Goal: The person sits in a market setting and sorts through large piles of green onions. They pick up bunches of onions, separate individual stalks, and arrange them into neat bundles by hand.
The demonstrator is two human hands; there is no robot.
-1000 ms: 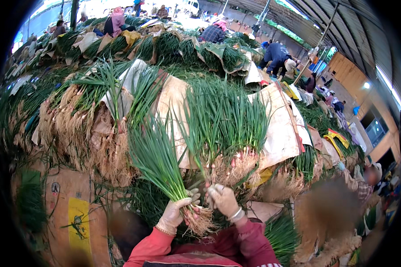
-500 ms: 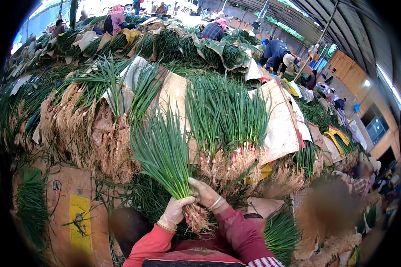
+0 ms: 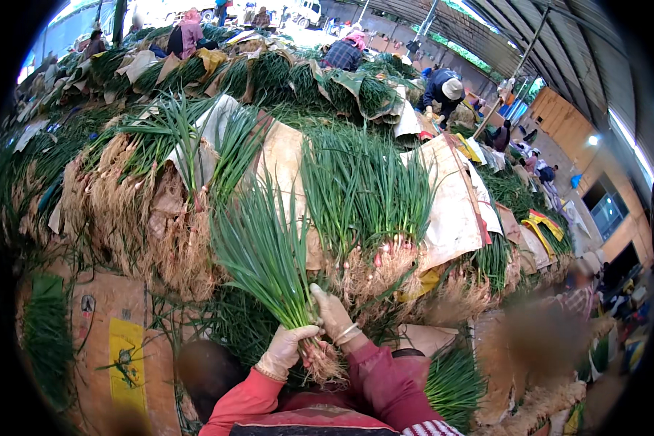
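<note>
A bunch of spring onions (image 3: 269,269) is held up in front of me, its long green leaves pointing up and left, its pale roots (image 3: 325,367) hanging down. My left hand (image 3: 287,350), in a pale glove, is closed round the stems just above the bulbs. Against the bunch's right side presses my right hand (image 3: 333,316), gloved too, with a white band at the wrist; some of its fingers are hidden by the stems. Beyond the bunch, more spring onions (image 3: 370,196) lie in a row, bulbs and roots toward me.
Pale sacking sheets (image 3: 443,196) separate the heaped rows. At left, rooted bunches (image 3: 109,196) hang over the heap's edge. Flattened cardboard (image 3: 94,312) with a yellow strip lies at lower left; loose greens (image 3: 454,381) lie near my right arm. Several people work farther off, one bending (image 3: 445,94).
Both hands stay on the bunch, with the right hand shifted slightly up along it. At the back right, the bending person has turned and moved slightly left.
</note>
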